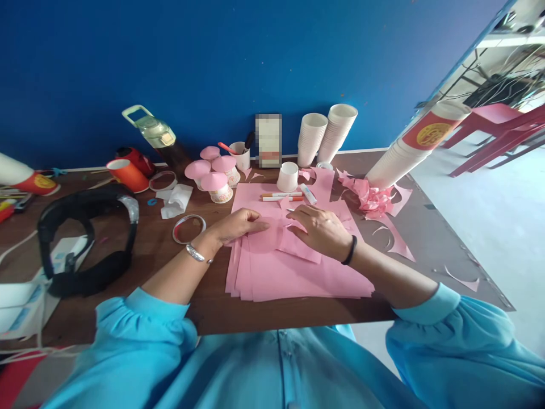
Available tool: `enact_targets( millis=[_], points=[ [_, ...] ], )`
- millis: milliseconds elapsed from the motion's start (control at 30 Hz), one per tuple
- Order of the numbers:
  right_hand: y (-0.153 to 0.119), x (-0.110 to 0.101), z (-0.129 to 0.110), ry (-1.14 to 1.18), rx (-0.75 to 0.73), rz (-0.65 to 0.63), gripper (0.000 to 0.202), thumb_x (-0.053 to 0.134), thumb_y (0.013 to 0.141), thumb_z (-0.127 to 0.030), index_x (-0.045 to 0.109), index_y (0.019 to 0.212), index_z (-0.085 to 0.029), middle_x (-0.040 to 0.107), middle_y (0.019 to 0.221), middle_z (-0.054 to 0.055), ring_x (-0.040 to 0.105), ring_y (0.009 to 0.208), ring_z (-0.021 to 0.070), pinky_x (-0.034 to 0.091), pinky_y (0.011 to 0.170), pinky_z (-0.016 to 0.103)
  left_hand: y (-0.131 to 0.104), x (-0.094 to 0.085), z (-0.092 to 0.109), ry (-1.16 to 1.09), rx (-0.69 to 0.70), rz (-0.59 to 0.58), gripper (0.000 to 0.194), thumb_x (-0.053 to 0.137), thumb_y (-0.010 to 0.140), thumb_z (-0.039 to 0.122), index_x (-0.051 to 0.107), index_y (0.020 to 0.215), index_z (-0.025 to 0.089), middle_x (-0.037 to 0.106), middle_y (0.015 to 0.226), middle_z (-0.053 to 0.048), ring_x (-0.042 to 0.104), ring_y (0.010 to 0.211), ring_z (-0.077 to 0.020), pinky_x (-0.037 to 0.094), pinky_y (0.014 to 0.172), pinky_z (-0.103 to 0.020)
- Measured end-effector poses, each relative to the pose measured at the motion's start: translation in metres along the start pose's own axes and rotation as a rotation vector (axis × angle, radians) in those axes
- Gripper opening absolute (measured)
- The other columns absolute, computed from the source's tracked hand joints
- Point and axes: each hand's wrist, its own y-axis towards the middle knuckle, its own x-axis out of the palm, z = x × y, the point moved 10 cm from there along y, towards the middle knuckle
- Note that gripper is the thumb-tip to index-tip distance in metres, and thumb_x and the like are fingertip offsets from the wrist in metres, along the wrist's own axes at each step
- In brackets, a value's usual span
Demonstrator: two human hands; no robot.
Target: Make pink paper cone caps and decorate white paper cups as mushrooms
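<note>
Paper-shaping step, by my judgement: pink piece (266,241) lies above the stacked pink sheets (298,281), between both hands.
Left hand (240,223): thumb and fingers closed on the piece's edge. Right hand (323,230): fingers bent; from here I cannot tell what they grip. Next move likely calls for a steady left hold and fine right-hand control.

Head view, forward and down
</note>
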Motion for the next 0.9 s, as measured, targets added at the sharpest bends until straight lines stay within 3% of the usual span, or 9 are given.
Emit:
enact_targets(
  millis=[100,200,300,400,500,600,733,900],
  points=[
    [0.006,0.009,-0.010,0.048,-0.016,-0.070,0.028,0.062,0.101,-0.032,0.068,0.126,-0.019,0.075,0.120,0.009,0.071,0.110,0.0244,0.050,0.076,0.031,-0.004,-0.009,0.012,0.291,0.090,0.118,0.051,0.071,0.081,0.060,0.047,0.063,0.019,0.038,0.063,0.005,0.034,0.060,-0.0108,0.023,0.056,-0.027],
    [0.008,0.016,-0.012,0.054,-0.008,-0.096,0.028,0.060,0.103,-0.033,0.068,0.126,-0.019,0.075,0.119,0.009,0.071,0.109,0.0240,0.050,0.075,0.030,-0.013,-0.018,0.028,0.532,0.172,0.272,0.036,0.067,0.084,0.050,0.057,0.071,0.018,0.052,0.069,0.002,0.046,0.066,-0.0144,0.032,0.061,-0.028],
    [0.006,0.019,-0.010,0.029,0.008,-0.097,0.026,0.058,0.103,-0.032,0.071,0.123,-0.020,0.076,0.119,0.008,0.071,0.109,0.0237,0.049,0.074,0.030,-0.023,-0.022,0.036,0.651,0.203,0.357,0.026,0.064,0.087,0.044,0.068,0.088,0.018,0.068,0.090,-0.004,0.060,0.078,-0.0197,0.043,0.071,-0.031],
    [0.005,0.015,-0.004,-0.014,0.022,-0.087,0.024,0.056,0.103,-0.032,0.073,0.118,-0.021,0.076,0.115,0.008,0.070,0.105,0.0228,0.046,0.070,0.029,-0.028,-0.022,0.035,0.699,0.198,0.378,0.026,0.062,0.090,0.041,0.071,0.101,0.019,0.073,0.106,-0.008,0.068,0.091,-0.0241,0.049,0.081,-0.035],
    [0.011,-0.001,0.021,-0.122,0.120,0.009,0.031,0.048,0.106,-0.035,0.073,0.112,-0.018,0.074,0.114,0.012,0.068,0.104,0.0242,0.043,0.066,0.029,-0.025,-0.020,0.029,0.695,0.175,0.373,0.026,0.063,0.089,0.035,0.071,0.109,0.021,0.076,0.114,-0.007,0.071,0.099,-0.0260,0.053,0.087,-0.037],
    [0.020,-0.012,0.058,-0.239,0.274,0.096,0.040,0.039,0.108,-0.037,0.072,0.111,-0.013,0.072,0.113,0.016,0.066,0.106,0.0277,0.044,0.069,0.031,-0.021,-0.019,0.025,0.657,0.165,0.401,0.037,0.066,0.088,0.031,0.067,0.124,0.022,0.077,0.115,-0.007,0.073,0.103,-0.0260,0.055,0.093,-0.038],
    [0.031,0.006,0.089,-0.253,0.357,0.016,0.036,0.046,0.104,-0.037,0.071,0.111,-0.012,0.073,0.111,0.017,0.068,0.106,0.0289,0.045,0.073,0.033,-0.019,-0.011,0.032,0.618,0.282,0.394,0.030,0.065,0.091,0.031,0.069,0.119,0.021,0.076,0.119,-0.008,0.072,0.108,-0.0246,0.056,0.098,-0.038],
    [0.028,0.010,0.098,-0.217,0.403,0.038,0.034,0.044,0.102,-0.031,0.072,0.106,-0.013,0.074,0.108,0.015,0.071,0.099,0.0278,0.043,0.068,0.032,-0.023,-0.016,0.034,0.627,0.366,0.446,0.020,0.063,0.092,0.023,0.070,0.110,0.020,0.075,0.116,-0.008,0.072,0.106,-0.0241,0.057,0.097,-0.039]
  ],
)
